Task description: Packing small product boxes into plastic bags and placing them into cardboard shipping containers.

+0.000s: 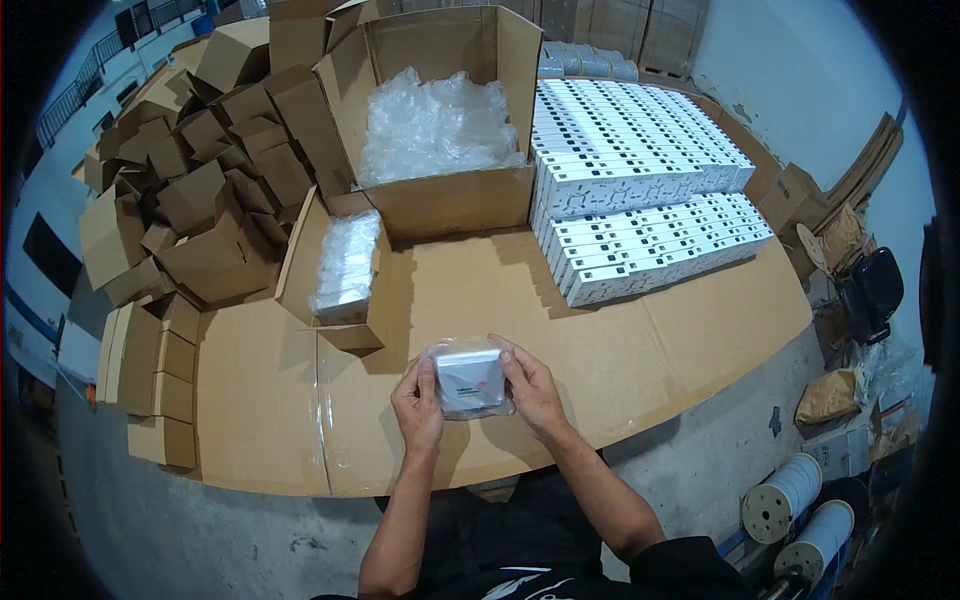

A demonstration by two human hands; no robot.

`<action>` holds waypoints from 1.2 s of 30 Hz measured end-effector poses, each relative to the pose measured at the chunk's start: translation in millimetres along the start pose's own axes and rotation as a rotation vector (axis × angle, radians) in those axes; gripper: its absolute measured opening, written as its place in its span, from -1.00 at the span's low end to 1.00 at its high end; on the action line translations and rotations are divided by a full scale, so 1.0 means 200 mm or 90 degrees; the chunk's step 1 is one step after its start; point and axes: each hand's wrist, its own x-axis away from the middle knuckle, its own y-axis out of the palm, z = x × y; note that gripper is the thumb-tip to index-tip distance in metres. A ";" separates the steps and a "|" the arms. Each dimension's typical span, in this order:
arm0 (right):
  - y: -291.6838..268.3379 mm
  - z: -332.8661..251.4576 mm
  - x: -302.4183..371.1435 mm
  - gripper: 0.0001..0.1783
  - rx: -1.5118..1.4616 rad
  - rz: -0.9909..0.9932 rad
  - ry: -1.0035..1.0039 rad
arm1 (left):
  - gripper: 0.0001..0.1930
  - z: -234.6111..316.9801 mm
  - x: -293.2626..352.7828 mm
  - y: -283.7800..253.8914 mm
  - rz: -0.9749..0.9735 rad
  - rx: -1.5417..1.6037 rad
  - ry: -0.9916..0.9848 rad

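Observation:
Between my two hands is a small white box in a clear plastic bag (470, 382), held over the cardboard-covered table near its front edge. My left hand (417, 405) grips its left side, thumb on the top face. On the right side, my right hand (532, 385) closes on it the same way. The fingers beneath are hidden. Just beyond my left hand stands an open narrow carton (352, 337) with a row of similar bagged items (347, 262) inside.
A large open carton (450, 205) of clear plastic bags (440, 128) stands at the back. Stacked white boxes (650, 190) fill the back right. Empty brown cartons (200, 215) pile up at the left, with small cartons (160, 390) at the table's left edge. Cable spools (785, 497) lie lower right.

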 end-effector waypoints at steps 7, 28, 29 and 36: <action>0.01 -0.05 0.00 -0.56 0.017 -0.077 -0.056 | -0.66 -0.04 -0.01 0.02 -0.002 0.342 -0.069; -0.02 -0.18 0.01 -0.68 0.111 -0.069 -0.179 | -0.72 -0.01 -0.02 -0.05 -0.045 0.326 -0.040; -0.03 -0.17 0.01 -0.68 0.107 -0.069 -0.154 | -0.72 -0.02 -0.03 -0.06 -0.027 0.339 -0.080; 0.01 -0.15 0.03 -0.63 0.018 -0.037 -0.076 | -0.86 0.02 -0.01 -0.06 -0.103 0.220 -0.081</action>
